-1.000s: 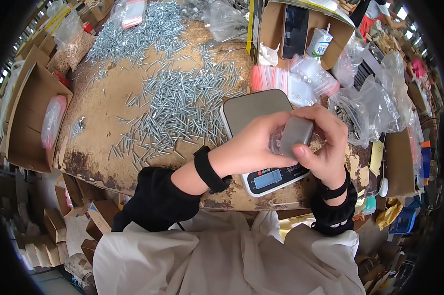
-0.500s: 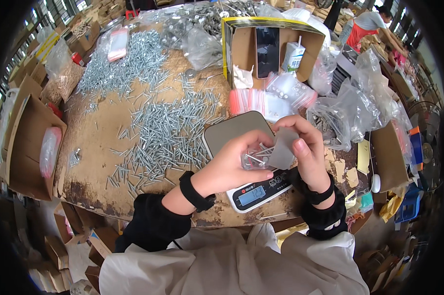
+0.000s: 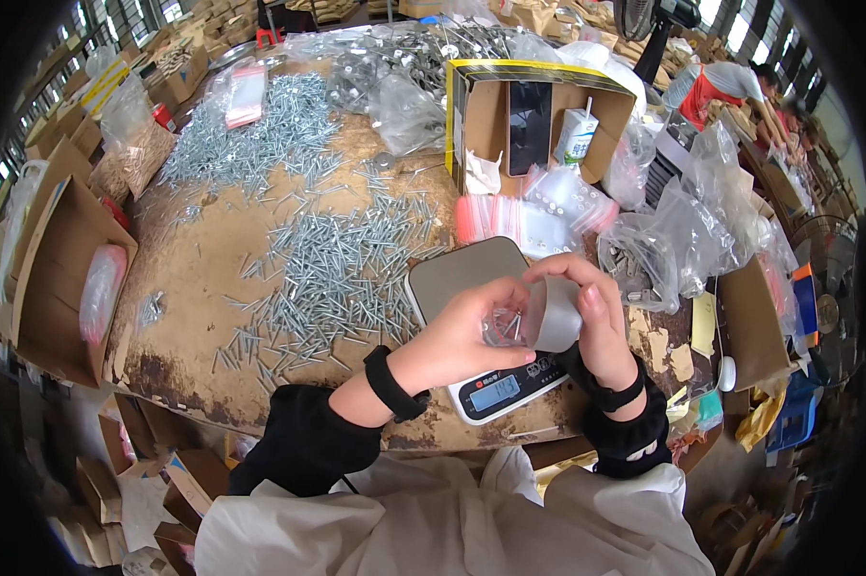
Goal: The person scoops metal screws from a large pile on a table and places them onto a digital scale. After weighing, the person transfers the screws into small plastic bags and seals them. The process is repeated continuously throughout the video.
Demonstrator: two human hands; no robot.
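Note:
My left hand [image 3: 457, 331] is closed round a small clear plastic bag [image 3: 501, 328] with several silver screws in it. In my right hand [image 3: 603, 331] is a frosted plastic cup [image 3: 556, 317], tipped sideways with its mouth at the bag's opening. Both hands are over a digital kitchen scale [image 3: 452, 276], whose grey plate and lit display partly show beneath them. Left of the scale, a loose spread of silver screws [image 3: 346, 274] lies on the worn wooden table [image 3: 198, 288].
A larger screw heap [image 3: 250, 144] lies at the far left. Behind the scale, an open carton [image 3: 540, 115] holds a phone and a drink carton, with red-edged zip bags [image 3: 510, 223] before it. Plastic bags [image 3: 687, 221] crowd the right; a cardboard box [image 3: 63, 278] stands left. Another person bends at far right.
The cup has turned further over against the bag's opening. Fewer screws show at its mouth. The whole view has shifted slightly, and both hands stay above the scale.

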